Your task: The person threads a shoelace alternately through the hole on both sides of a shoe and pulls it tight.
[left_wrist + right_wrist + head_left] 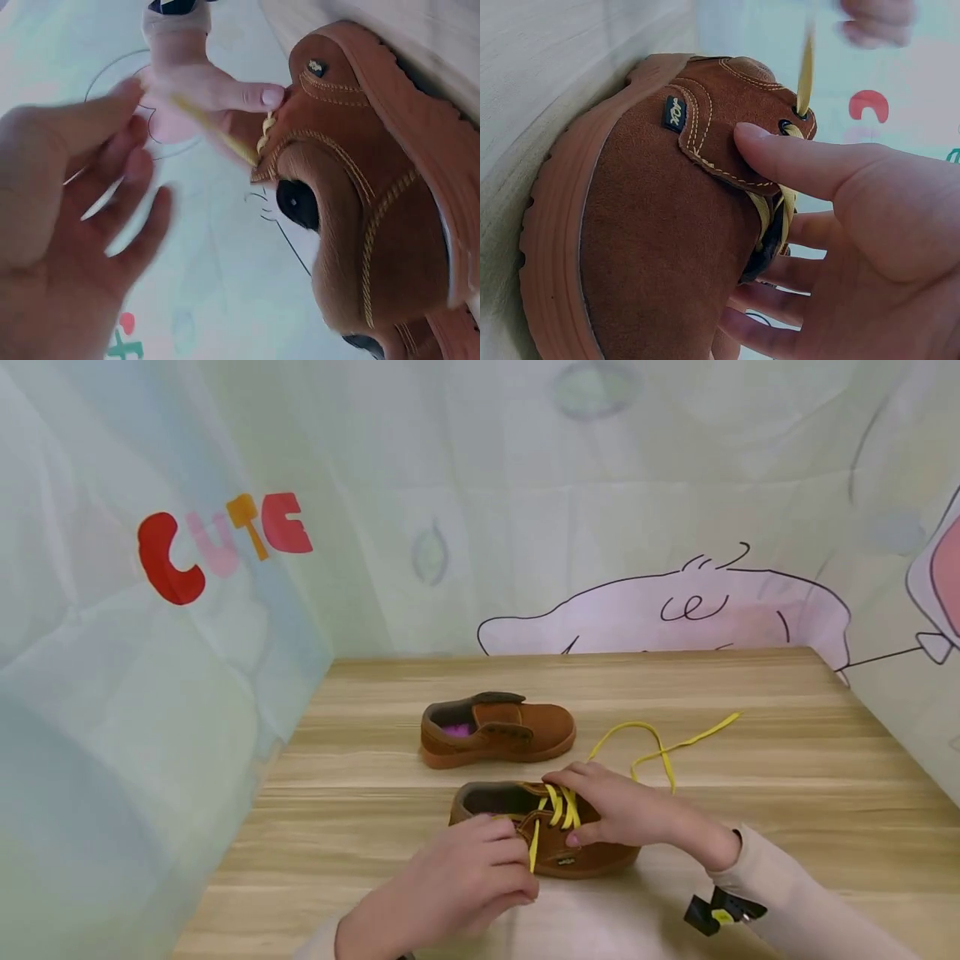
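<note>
A brown suede shoe (558, 852) stands on the table, toe to the right, with a yellow shoelace (566, 808) threaded through several of its eyelets. My left hand (461, 881) pinches one end of the lace between thumb and fingertips; in the left wrist view, that taut yellow strand (217, 135) runs up from the shoe. The right hand (618, 806) grips the shoe across its lacing. Its thumb (802, 161) presses the near eyelet flap, while the other fingers reach round the far side.
Behind lies a second brown shoe (551, 727), unlaced, with something purple inside. To the right, the lace's other end (697, 739) trails loosely over the wooden table (375, 810). Printed cloth walls (405, 510) enclose the table's back and sides.
</note>
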Motion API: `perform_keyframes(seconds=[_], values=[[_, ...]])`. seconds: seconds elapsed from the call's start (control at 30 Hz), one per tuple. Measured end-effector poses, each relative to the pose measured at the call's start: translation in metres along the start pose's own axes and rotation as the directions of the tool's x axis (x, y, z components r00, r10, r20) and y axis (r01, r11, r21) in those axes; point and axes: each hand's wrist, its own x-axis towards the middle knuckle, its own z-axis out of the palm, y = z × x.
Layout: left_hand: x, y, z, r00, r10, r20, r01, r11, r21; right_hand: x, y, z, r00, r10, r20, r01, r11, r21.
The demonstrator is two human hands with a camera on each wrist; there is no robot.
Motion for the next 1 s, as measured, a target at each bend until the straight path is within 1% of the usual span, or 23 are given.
perform_keyframes(seconds=[0.03, 0.07, 0.1, 0.13, 0.17, 0.2, 0.23, 0.27, 0.3, 0.33, 0.37, 0.43, 0.47, 0.53, 0.57, 0.63, 0.73, 0.8, 0.87, 0.9, 0.93, 0.97, 1.0], values=[[-0.001, -0.003, -0.001, 0.998, -0.038, 0.057, 0.04, 0.998, -0.04, 0.0, 0.001, 0.0, 1.0, 0.005, -0.002, -0.005, 1.0, 0.0], [-0.002, -0.009, -0.001, 0.992, -0.079, 0.099, 0.087, 0.993, -0.083, -0.001, 0.001, 0.0, 1.0, 0.01, -0.001, -0.01, 1.0, 0.003], [-0.003, -0.016, -0.001, 0.984, -0.127, 0.123, 0.14, 0.984, -0.11, -0.001, 0.002, -0.001, 1.0, 0.015, 0.001, -0.015, 1.0, 0.008], [-0.003, -0.023, -0.001, 0.972, -0.19, 0.139, 0.206, 0.972, -0.113, -0.002, 0.002, -0.001, 1.0, 0.018, 0.001, -0.018, 1.0, 0.01], [-0.002, -0.031, -0.001, 0.955, -0.251, 0.157, 0.268, 0.959, -0.097, -0.002, 0.003, -0.002, 1.0, 0.02, 0.001, -0.02, 1.0, 0.011], [-0.001, -0.039, 0.001, 0.933, -0.315, 0.174, 0.33, 0.942, -0.066, -0.002, 0.004, -0.002, 1.0, 0.022, 0.001, -0.022, 1.0, 0.012], [0.0, -0.046, 0.004, 0.908, -0.368, 0.202, 0.379, 0.925, -0.017, -0.003, 0.004, -0.002, 1.0, 0.022, 0.001, -0.022, 1.0, 0.013], [0.002, -0.053, 0.007, 0.884, -0.408, 0.229, 0.409, 0.911, 0.043, -0.003, 0.004, -0.002, 1.0, 0.023, 0.002, -0.023, 1.0, 0.012], [0.004, -0.057, 0.012, 0.859, -0.441, 0.262, 0.424, 0.898, 0.12, -0.003, 0.004, -0.002, 1.0, 0.024, 0.001, -0.024, 1.0, 0.01], [0.007, -0.06, 0.017, 0.835, -0.46, 0.302, 0.419, 0.887, 0.194, -0.003, 0.003, -0.001, 1.0, 0.024, 0.002, -0.024, 1.0, 0.007], [0.009, -0.062, 0.022, 0.818, -0.463, 0.342, 0.397, 0.884, 0.247, -0.003, 0.003, 0.0, 1.0, 0.024, 0.004, -0.024, 1.0, 0.007], [0.014, -0.062, 0.033, 0.796, -0.459, 0.394, 0.35, 0.88, 0.32, -0.002, 0.003, 0.002, 1.0, 0.022, 0.006, -0.022, 1.0, 0.005], [0.016, -0.061, 0.038, 0.791, -0.454, 0.409, 0.323, 0.879, 0.351, -0.002, 0.002, 0.002, 1.0, 0.02, 0.006, -0.02, 1.0, 0.004], [0.02, -0.059, 0.047, 0.775, -0.455, 0.437, 0.301, 0.876, 0.378, -0.001, 0.002, 0.004, 1.0, 0.017, 0.003, -0.017, 1.0, 0.005], [0.022, -0.058, 0.051, 0.77, -0.457, 0.444, 0.293, 0.873, 0.39, -0.001, 0.002, 0.004, 1.0, 0.01, -0.002, -0.01, 1.0, 0.004], [0.025, -0.059, 0.057, 0.764, -0.463, 0.449, 0.29, 0.869, 0.402, -0.001, 0.001, 0.004, 1.0, 0.007, -0.01, -0.007, 1.0, 0.006], [0.024, -0.06, 0.061, 0.757, -0.479, 0.444, 0.321, 0.865, 0.386, 0.001, 0.0, 0.005, 1.0, 0.002, -0.015, -0.002, 1.0, 0.005], [0.024, -0.061, 0.057, 0.751, -0.483, 0.451, 0.354, 0.87, 0.342, 0.001, 0.0, 0.005, 1.0, 0.008, -0.014, -0.008, 1.0, 0.01], [0.023, -0.063, 0.048, 0.739, -0.473, 0.48, 0.398, 0.881, 0.256, 0.001, 0.001, 0.004, 1.0, 0.008, -0.01, -0.008, 1.0, 0.014], [0.023, -0.064, 0.041, 0.732, -0.474, 0.49, 0.428, 0.879, 0.21, 0.001, 0.001, 0.004, 1.0, 0.007, -0.007, -0.007, 1.0, 0.019], [0.022, -0.066, 0.032, 0.731, -0.473, 0.492, 0.455, 0.875, 0.165, 0.001, 0.002, 0.003, 1.0, 0.006, -0.003, -0.006, 1.0, 0.027], [0.021, -0.068, 0.023, 0.734, -0.472, 0.489, 0.479, 0.87, 0.12, 0.001, 0.002, 0.002, 1.0, 0.009, 0.002, -0.009, 0.999, 0.042], [0.021, -0.07, 0.015, 0.742, -0.468, 0.481, 0.497, 0.864, 0.075, 0.001, 0.002, 0.001, 1.0, 0.004, 0.002, -0.004, 0.998, 0.062]])
